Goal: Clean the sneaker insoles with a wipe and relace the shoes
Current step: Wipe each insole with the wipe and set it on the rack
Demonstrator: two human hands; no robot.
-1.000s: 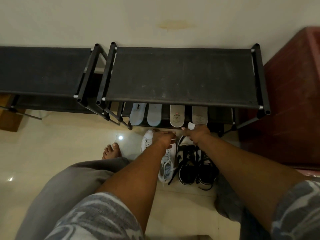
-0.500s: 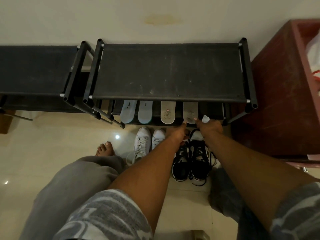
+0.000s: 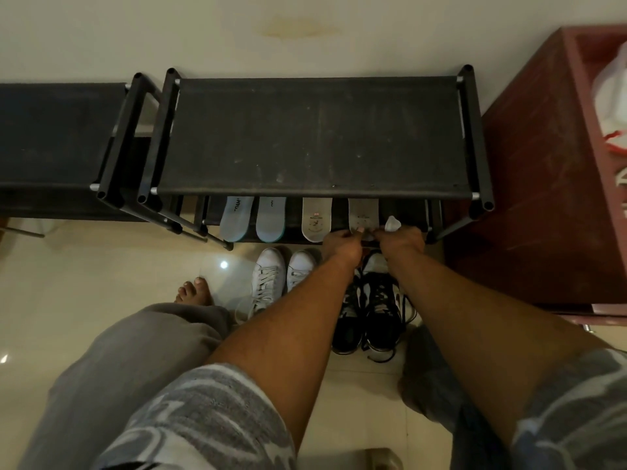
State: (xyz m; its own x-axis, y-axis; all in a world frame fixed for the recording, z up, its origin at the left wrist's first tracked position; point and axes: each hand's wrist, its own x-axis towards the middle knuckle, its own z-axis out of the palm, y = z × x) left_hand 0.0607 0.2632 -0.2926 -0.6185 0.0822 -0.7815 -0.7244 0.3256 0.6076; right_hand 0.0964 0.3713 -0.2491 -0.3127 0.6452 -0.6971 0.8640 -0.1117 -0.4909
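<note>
Left hand (image 3: pixel 342 245) is pinching the near end of the rightmost insole (image 3: pixel 363 212). Right hand (image 3: pixel 402 237) is gripping a crumpled wipe (image 3: pixel 392 224), which is poking up past the knuckles just beside that insole; whether its fingertips are touching the insole, I cannot tell

Judgement: wiping of this insole is starting. The far half is sitting under the top of the rack (image 3: pixel 315 137), so I am advising drawing it out first, left hand holding the near end down, wipe running lengthwise

Count: four insoles on the lower shelf, two bluish ones (image 3: pixel 236 218) and two grey; four sneakers on the floor (image 3: pixel 84 266), a white pair (image 3: pixel 268 279) and a black pair (image 3: pixel 383 300); one wipe; a second rack (image 3: pixel 51 137) standing alongside
</note>
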